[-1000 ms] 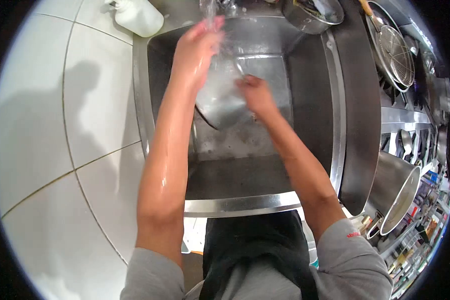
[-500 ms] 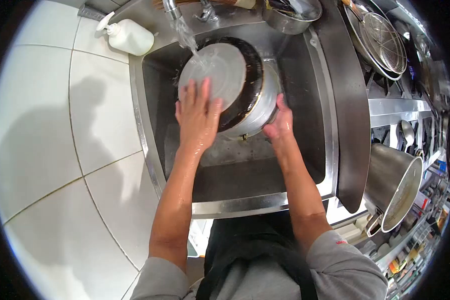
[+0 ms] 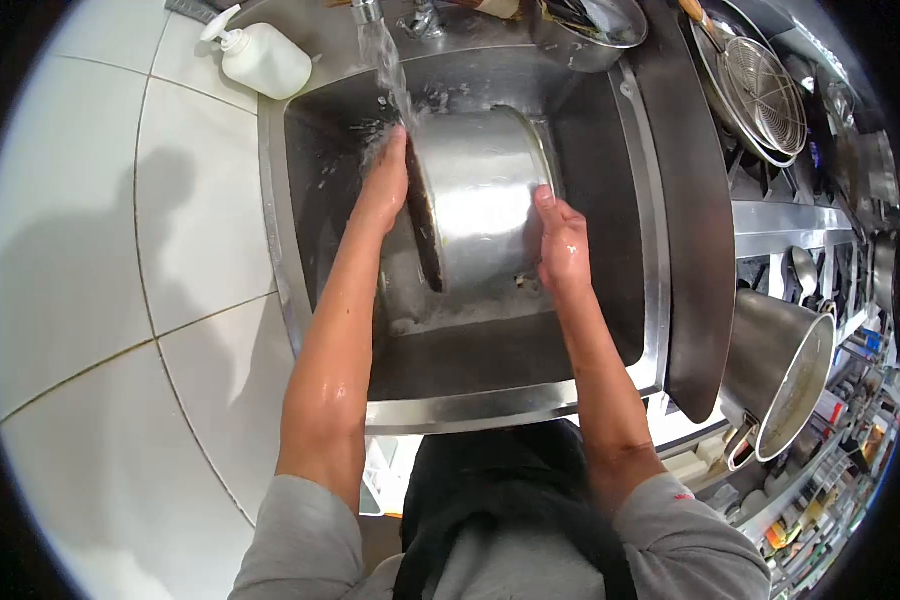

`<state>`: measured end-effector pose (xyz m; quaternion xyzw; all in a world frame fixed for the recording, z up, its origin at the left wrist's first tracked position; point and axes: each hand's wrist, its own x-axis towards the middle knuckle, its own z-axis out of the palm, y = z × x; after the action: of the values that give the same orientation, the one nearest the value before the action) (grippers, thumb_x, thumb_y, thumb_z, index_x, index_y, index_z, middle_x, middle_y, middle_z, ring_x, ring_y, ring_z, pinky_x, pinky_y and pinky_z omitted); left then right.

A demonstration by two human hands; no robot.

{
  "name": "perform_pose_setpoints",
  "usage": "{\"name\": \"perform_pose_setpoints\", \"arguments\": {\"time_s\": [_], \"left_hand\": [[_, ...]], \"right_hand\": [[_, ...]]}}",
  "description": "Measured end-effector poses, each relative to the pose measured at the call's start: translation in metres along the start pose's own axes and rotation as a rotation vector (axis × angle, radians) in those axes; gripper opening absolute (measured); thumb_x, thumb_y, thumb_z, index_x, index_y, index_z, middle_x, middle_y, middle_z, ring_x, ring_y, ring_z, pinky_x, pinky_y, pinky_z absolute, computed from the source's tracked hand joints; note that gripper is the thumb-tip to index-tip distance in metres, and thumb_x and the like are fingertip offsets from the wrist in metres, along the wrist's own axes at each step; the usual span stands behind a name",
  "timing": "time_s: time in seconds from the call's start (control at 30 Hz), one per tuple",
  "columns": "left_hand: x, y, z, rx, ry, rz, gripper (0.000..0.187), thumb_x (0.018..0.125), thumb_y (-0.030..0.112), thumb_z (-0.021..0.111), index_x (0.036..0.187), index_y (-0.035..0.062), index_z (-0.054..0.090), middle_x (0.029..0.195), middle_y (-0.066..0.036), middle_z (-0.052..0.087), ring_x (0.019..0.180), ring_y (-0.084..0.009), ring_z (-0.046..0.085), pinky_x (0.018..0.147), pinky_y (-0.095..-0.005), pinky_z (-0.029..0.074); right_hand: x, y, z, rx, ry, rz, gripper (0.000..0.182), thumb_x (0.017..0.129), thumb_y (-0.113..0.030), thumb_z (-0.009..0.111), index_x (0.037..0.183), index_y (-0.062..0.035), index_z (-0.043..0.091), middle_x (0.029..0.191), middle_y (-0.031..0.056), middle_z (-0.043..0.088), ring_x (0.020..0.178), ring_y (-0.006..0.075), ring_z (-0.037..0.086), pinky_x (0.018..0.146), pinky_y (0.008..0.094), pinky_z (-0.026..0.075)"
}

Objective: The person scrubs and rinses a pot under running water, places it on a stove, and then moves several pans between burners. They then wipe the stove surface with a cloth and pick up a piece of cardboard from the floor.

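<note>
A large steel pot (image 3: 480, 195) lies on its side in the steel sink (image 3: 610, 330), its blackened bottom turned left. My left hand (image 3: 385, 185) presses flat against that bottom. My right hand (image 3: 562, 240) grips the pot's wall near its rim. Water (image 3: 390, 70) runs from the tap (image 3: 368, 10) onto the pot's top left edge and my left fingers. Both forearms are wet.
A white soap pump bottle (image 3: 265, 55) lies on the tiled counter left of the sink. A steel bowl (image 3: 590, 25) sits behind the sink. On the right are a dark tray (image 3: 695, 220), a wire skimmer (image 3: 765, 95) and a big steel pot (image 3: 785, 370) on its side.
The pot has turned: half a second ago its round bottom faced up toward me, now its side wall faces up. My left hand slid from the bottom's face to its left edge.
</note>
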<state>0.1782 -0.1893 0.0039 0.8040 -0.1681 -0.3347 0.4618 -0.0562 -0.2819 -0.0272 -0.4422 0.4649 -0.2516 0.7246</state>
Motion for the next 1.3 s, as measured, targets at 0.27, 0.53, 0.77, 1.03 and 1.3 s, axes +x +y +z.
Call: {"name": "perform_pose_setpoints", "arguments": {"time_s": [0.27,0.53,0.77,1.03,1.3], "left_hand": [[0.016,0.047,0.005,0.626,-0.138,0.021,0.079,0.1,0.069,0.04,0.128,0.0002,0.067,0.137,-0.029,0.061,0.136,-0.0433,0.052,0.115,-0.0444,0.036],[0.021,-0.002,-0.045,0.38,-0.129,-0.198,0.025,0.069,0.012,0.07,0.088,-0.0029,0.068,0.08,-0.015,0.067,0.073,-0.0281,0.064,0.066,-0.0415,0.049],[-0.053,-0.027,-0.055,0.238,0.189,-0.049,0.018,0.069,0.008,0.07,0.068,0.0024,0.053,0.061,-0.008,0.055,0.059,-0.019,0.053,0.057,-0.0363,0.043],[-0.083,-0.007,-0.03,0.475,0.421,0.176,0.019,0.077,0.01,0.072,0.077,0.0002,0.055,0.069,-0.02,0.062,0.067,-0.0394,0.063,0.065,-0.0445,0.049],[-0.101,-0.028,-0.011,0.644,0.384,0.28,0.019,0.076,0.005,0.07,0.077,0.0015,0.051,0.07,-0.02,0.06,0.066,-0.0412,0.062,0.064,-0.0447,0.049]], "right_hand": [[-0.049,-0.013,0.044,-0.815,-0.137,-0.454,0.043,0.098,-0.035,0.07,0.071,-0.0023,0.06,0.059,0.0072,0.06,0.052,0.0299,0.055,0.054,0.0403,0.045],[-0.074,-0.005,0.042,-0.933,-0.49,-0.643,0.042,0.092,-0.039,0.072,0.074,-0.0034,0.063,0.071,0.0155,0.064,0.071,0.0395,0.065,0.063,0.0474,0.05],[-0.01,0.0,0.05,-0.49,-0.817,0.077,0.06,0.094,-0.063,0.065,0.084,-0.0036,0.072,0.077,0.0076,0.07,0.075,0.0193,0.067,0.069,0.0353,0.052],[0.057,-0.018,0.223,-0.183,-0.481,0.287,0.053,0.101,-0.049,0.062,0.111,0.0032,0.065,0.096,0.0152,0.069,0.079,0.0313,0.065,0.077,0.0458,0.054],[0.165,0.088,0.203,-0.792,-0.379,-0.244,0.019,0.082,-0.019,0.071,0.087,-0.0019,0.076,0.094,0.022,0.075,0.086,0.0318,0.076,0.076,0.0417,0.06]]}}
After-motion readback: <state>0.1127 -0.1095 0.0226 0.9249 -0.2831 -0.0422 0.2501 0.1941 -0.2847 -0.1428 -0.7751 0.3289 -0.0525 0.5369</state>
